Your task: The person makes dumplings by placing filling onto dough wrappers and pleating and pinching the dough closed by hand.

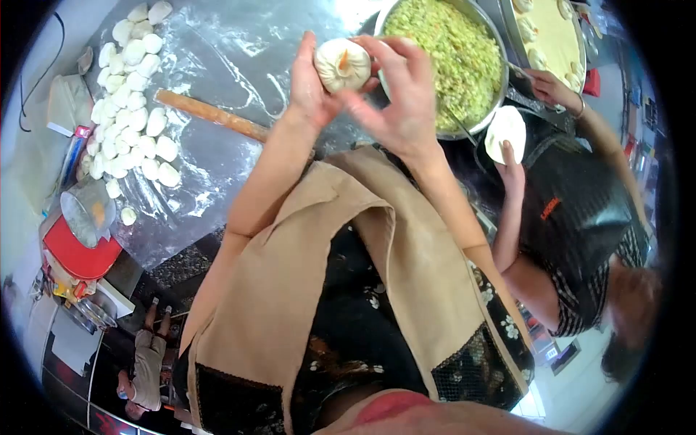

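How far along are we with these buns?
Looks done: the several buns on the lined tray. In hand: a pleated bun in the left hand, orange showing at its top, right hand close by; the co-worker's hand holds a flat wrapper. Seemingly left: many dough pieces on the floury table and plenty of green filling.

A grey bench (206, 192) is dusted with white. Along its left edge, a pale wall (32, 156) is seen. Just beyond the bench's lower left corner, a flat red surface (85, 254) is surrounded by clutter (80, 293). Dark speckled flooring (181, 262) is exposed beside the lower edge. Well past the right edge, a pale area (580, 388) is brightly lit, its details blurred.
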Motion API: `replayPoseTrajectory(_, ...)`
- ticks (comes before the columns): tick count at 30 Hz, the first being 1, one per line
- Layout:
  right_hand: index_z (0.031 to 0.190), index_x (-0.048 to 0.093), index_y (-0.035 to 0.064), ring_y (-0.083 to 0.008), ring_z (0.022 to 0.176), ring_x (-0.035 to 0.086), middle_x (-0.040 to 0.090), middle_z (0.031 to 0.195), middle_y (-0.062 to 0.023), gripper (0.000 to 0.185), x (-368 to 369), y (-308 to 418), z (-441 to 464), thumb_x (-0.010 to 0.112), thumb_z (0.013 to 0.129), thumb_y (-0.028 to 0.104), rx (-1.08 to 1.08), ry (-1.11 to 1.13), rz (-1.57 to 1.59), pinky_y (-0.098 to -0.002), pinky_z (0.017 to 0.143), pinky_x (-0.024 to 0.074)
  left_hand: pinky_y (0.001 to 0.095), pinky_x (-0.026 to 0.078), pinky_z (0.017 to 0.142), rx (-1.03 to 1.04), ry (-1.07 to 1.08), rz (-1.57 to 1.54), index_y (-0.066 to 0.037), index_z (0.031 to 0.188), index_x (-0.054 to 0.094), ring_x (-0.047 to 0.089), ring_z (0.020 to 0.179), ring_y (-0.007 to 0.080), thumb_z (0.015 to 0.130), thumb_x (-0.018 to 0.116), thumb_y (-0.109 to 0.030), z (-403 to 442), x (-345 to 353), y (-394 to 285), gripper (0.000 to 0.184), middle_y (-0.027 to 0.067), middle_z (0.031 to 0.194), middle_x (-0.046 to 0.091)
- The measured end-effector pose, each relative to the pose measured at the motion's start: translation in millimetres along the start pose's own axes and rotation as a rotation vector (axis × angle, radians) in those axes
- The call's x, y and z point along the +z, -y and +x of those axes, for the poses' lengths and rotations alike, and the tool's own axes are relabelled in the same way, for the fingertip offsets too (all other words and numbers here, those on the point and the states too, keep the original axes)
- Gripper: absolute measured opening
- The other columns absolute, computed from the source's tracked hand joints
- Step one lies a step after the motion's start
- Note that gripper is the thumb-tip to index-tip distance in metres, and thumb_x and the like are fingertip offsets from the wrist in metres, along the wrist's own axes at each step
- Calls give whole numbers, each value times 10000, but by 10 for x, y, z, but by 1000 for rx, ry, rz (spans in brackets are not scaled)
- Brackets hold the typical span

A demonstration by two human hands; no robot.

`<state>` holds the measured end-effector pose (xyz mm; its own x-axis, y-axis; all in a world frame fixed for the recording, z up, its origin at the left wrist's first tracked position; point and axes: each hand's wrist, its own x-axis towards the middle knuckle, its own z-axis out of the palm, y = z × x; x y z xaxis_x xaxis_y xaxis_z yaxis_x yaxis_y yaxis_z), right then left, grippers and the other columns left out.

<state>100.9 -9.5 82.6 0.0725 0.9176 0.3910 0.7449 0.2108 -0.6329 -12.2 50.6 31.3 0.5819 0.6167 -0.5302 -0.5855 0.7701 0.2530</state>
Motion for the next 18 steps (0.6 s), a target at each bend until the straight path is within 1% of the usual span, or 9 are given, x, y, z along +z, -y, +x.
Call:
replayPoseTrajectory(3, 1256, 488, 120, -379, 1086, 471, 472, 1207, -191, 687, 298, -28, 166, 735, 617, 162, -81, 240, -109, -445, 895, 423, 415, 437, 957, -6, 31, 19, -26, 1257, 459, 556, 1089, 272, 913, 216, -608, 118, -175, -142, 719, 138, 1214, 541)
replayPoseTrajectory(5, 1244, 497, 115, -388, 1093, 483, 475, 1219, -178, 643, 498, -127, 304, 702, 637, 62, -76, 330, -108, -442, 912, 433, 421, 367, 1019, -71, 134, -23, 56, 1288, 403, 481, 1178, 320, 932, 176, -578, 300, -359, -292, 762, 194, 1268, 497)
replayPoseTrajectory(9, 1182, 510, 79, -372, 1005, 523, 503, 1136, -157, 568, 990, -488, 576, 687, 642, 89, 17, 311, 1, -441, 811, 485, 419, 352, 1029, -155, 2, 194, 62, 1248, 443, 482, 1175, 306, 932, 153, -593, 718, -458, -807, 782, 191, 1247, 509)
replayPoseTrajectory(10, 1192, 498, 77, -376, 1004, 523, 502, 1129, -160, 578, 1112, -614, 638, 690, 647, 104, 65, 287, -8, -439, 808, 486, 422, 395, 984, -87, -5, 334, 31, 1208, 502, 522, 1123, 291, 938, 306, -547, 1008, -603, -979, 667, 169, 1177, 561)
replayPoseTrajectory(12, 1203, 484, 27, -383, 1045, 513, 497, 1171, -186, 611, 1418, -926, 733, 707, 643, 125, 191, 256, 18, -429, 896, 449, 404, 452, 912, 178, -313, 1136, 12, 1171, 547, 561, 1065, 281, 880, 540, -437, 1581, -575, -1440, 535, 161, 1102, 601)
replayPoseTrajectory(14, 1234, 460, 32, -386, 1090, 487, 483, 1208, -193, 648, 1655, -1175, 657, 713, 646, 136, 182, 302, -89, -436, 931, 420, 358, 500, 808, 719, -472, 1605, 17, 1145, 570, 605, 967, 247, 771, 706, -297, 2355, -754, -1805, 507, 154, 1028, 626)
replayPoseTrajectory(16, 1304, 395, 57, -429, 1183, 417, 425, 1303, -201, 701, 1560, -1109, 635, 714, 696, 200, 165, 353, -237, -456, 976, 372, 394, 487, 821, 1064, -656, 1747, -26, 1076, 592, 617, 916, 311, 703, 722, -324, 2809, -642, -1972, 494, 173, 896, 635)
replayPoseTrajectory(17, 1303, 398, 56, -424, 1185, 418, 426, 1304, -198, 703, 1340, -927, 644, 721, 696, 203, 140, 303, -189, -459, 971, 375, 394, 487, 821, 1062, -637, 1746, -26, 1076, 592, 617, 916, 311, 703, 722, -324, 2945, -585, -2042, 494, 173, 896, 635)
replayPoseTrajectory(18, 1302, 401, 55, -418, 1186, 419, 427, 1304, -195, 705, 1067, -736, 639, 728, 696, 207, 119, 259, -142, -461, 966, 378, 374, 492, 804, 859, -702, 1870, 12, 1097, 583, 623, 915, 311, 662, 764, -304, 3003, -498, -2118, 567, 188, 932, 643)
